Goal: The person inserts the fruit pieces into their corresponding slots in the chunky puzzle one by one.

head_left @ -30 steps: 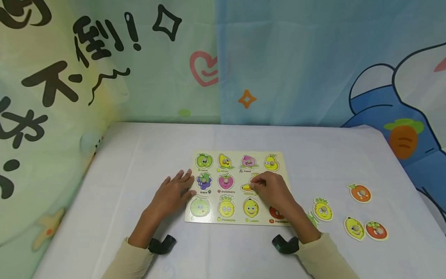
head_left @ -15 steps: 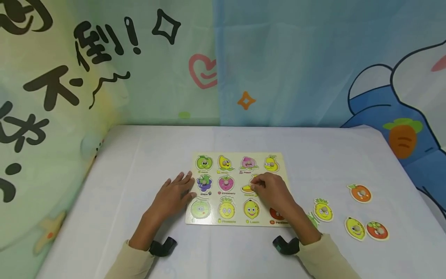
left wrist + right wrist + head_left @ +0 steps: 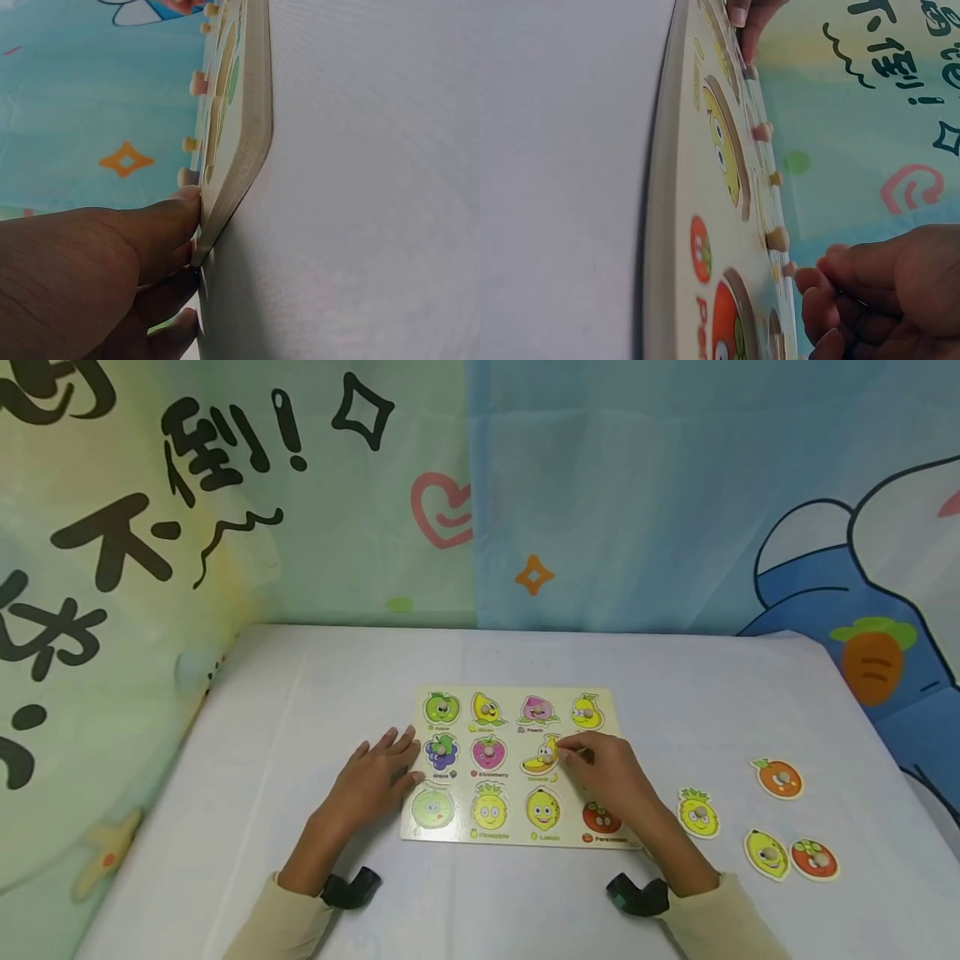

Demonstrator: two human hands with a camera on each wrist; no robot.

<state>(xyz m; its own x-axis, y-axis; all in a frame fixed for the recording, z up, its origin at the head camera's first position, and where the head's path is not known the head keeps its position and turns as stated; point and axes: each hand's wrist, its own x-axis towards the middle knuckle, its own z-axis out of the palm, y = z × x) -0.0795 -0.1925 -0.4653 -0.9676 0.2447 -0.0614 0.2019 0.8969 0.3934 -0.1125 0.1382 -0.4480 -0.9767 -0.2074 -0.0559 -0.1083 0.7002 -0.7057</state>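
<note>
A wooden knob puzzle board [image 3: 517, 814] with fruit pictures lies on the table. My left hand [image 3: 375, 781] rests at its left edge with fingers spread; the left wrist view has the thumb against the edge near a corner. Just right of the banana piece [image 3: 538, 762], which sits in its slot, is my right hand [image 3: 611, 777]. Its thumb and index finger are close together, with nothing between them, apart from the nearest wooden knob [image 3: 778, 239]. The strawberry piece [image 3: 489, 752] and grape piece [image 3: 441, 752] fill slots in the middle row. Along the front row, slots with printed fruits show.
To the right of the board lie loose pieces: a pineapple [image 3: 698, 814], an orange [image 3: 778, 778], a lemon [image 3: 767, 855] and a red fruit with green leaves [image 3: 814, 860]. White cloth [image 3: 337, 668] covers the table; a printed curtain [image 3: 637, 502] hangs behind it.
My right hand has let go of the banana piece and shifted right, uncovering it. A green loose piece beside the pineapple is now hidden by my right forearm. The left hand stays put.
</note>
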